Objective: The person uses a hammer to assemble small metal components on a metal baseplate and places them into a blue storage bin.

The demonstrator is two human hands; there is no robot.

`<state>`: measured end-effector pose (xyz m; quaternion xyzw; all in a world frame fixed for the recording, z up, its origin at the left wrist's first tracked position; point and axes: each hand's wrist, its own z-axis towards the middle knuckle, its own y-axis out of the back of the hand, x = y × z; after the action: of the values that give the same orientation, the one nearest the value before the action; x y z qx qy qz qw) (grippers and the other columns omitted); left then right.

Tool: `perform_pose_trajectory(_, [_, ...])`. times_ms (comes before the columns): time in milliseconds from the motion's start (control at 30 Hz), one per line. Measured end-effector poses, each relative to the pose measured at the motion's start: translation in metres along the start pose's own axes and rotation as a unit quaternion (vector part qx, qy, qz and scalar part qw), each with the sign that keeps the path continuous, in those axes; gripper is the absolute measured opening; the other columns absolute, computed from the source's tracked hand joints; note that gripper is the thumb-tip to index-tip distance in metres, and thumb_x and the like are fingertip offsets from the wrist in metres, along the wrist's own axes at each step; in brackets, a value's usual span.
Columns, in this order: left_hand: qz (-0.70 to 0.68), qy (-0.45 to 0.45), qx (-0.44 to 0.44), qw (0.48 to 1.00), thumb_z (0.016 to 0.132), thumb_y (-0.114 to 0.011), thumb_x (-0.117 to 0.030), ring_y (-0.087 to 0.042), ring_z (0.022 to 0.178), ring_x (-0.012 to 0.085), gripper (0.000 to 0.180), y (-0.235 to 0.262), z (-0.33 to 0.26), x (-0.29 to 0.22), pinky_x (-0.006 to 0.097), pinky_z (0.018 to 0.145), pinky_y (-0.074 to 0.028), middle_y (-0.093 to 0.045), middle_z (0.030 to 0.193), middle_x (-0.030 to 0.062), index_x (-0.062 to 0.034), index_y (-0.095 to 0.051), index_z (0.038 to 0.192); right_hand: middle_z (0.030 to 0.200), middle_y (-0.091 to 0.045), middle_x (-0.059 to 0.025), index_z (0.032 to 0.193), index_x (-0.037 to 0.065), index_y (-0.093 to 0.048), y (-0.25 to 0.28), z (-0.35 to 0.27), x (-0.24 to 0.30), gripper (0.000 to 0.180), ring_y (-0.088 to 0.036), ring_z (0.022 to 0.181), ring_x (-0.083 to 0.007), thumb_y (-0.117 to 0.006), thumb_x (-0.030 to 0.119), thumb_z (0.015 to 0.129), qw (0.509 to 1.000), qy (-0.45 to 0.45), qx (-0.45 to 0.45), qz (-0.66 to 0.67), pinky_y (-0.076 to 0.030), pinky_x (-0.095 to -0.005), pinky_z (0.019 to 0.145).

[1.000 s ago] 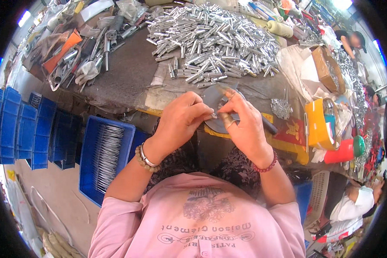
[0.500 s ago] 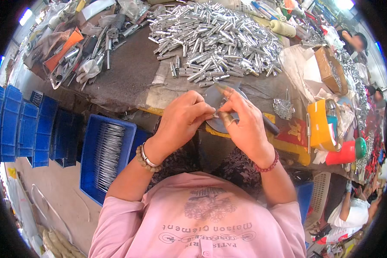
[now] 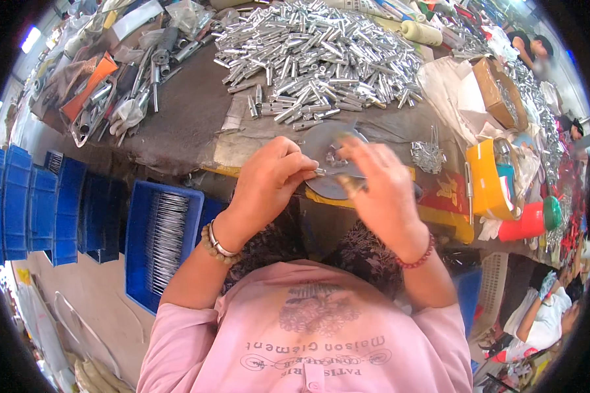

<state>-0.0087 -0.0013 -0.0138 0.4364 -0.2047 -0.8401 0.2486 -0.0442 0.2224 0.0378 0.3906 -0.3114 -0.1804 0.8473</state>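
Observation:
Between the thumb and fingertips of my left hand (image 3: 269,180) a small shiny metal piece (image 3: 320,171) is pinched; its exact kind is too small to make out. My right hand (image 3: 390,193) hovers just to the right, over a grey round dish (image 3: 328,188). Motion blurs its fingers, but the thumb stands apart from them and nothing shows in between. Small bits (image 3: 334,156) lie in the dish, partly covered by that hand. Behind the dish spreads a large heap of short silver metal tubes (image 3: 321,62) on the dark-covered bench.
A blue crate (image 3: 132,262) of thin metal rods stands left of my lap, beside stacked blue bins (image 3: 39,209). Loose wire-like parts (image 3: 428,156) lie right of the dish. Farther right are a yellow box (image 3: 488,180), a red container (image 3: 521,221) and a cardboard box (image 3: 495,95).
My right hand has pulled away from the left fingertips to the right, and its thumb and fingers have parted. The left hand keeps its pinch on the small metal piece.

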Motion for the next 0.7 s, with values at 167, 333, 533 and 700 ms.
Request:
perform_pose_trajectory(167, [-0.007,0.017,-0.002,1.0,0.085,-0.085,-0.005,-0.067,0.085,0.0325,0.017,0.0,0.001,-0.006,0.042,0.072,-0.053,-0.066,0.093,0.0092,-0.0076,-0.077,0.099,0.111,-0.072,-0.0129,0.127,0.007,-0.073,0.021,-0.02,-0.033,0.045,-0.068,0.108,-0.0345,-0.08,0.004,0.084,0.989,-0.076,0.026,-0.125,-0.056,-0.0451,0.094])
perform_pose_trajectory(333, [0.002,0.032,0.024,0.999,0.089,-0.083,0.001,-0.064,0.086,0.0262,0.017,0.001,0.002,-0.005,0.035,0.076,-0.052,-0.062,0.096,0.0094,-0.0036,-0.077,0.104,0.108,-0.069,-0.0146,0.124,0.004,-0.073,0.032,-0.025,-0.02,0.04,-0.068,0.105,-0.0361,-0.076,-0.003,0.085,0.989,-0.106,0.019,-0.103,-0.055,-0.0455,0.092])
perform_pose_trajectory(533, [-0.029,0.04,0.023,0.999,0.088,-0.082,0.007,-0.062,0.086,0.022,0.019,0.001,0.001,-0.005,0.031,0.075,-0.051,-0.061,0.096,0.0075,-0.0023,-0.077,0.104,0.105,-0.064,-0.0078,0.124,0.011,-0.077,0.048,-0.027,0.01,0.042,-0.072,0.083,-0.028,-0.076,-0.004,0.085,0.998,-0.038,-0.039,-0.004,-0.059,-0.0384,0.071])
perform_pose_trajectory(700, [-0.031,0.035,0.026,0.999,0.088,-0.081,0.007,-0.063,0.087,0.0222,0.02,-0.001,-0.001,-0.003,0.031,0.076,-0.051,-0.061,0.097,0.0081,-0.002,-0.077,0.106,0.101,-0.061,-0.0064,0.116,0.012,-0.08,0.039,-0.036,0.006,0.03,-0.069,0.077,-0.026,-0.073,0.001,0.088,0.998,-0.022,0.028,-0.044,-0.059,-0.0388,0.068])
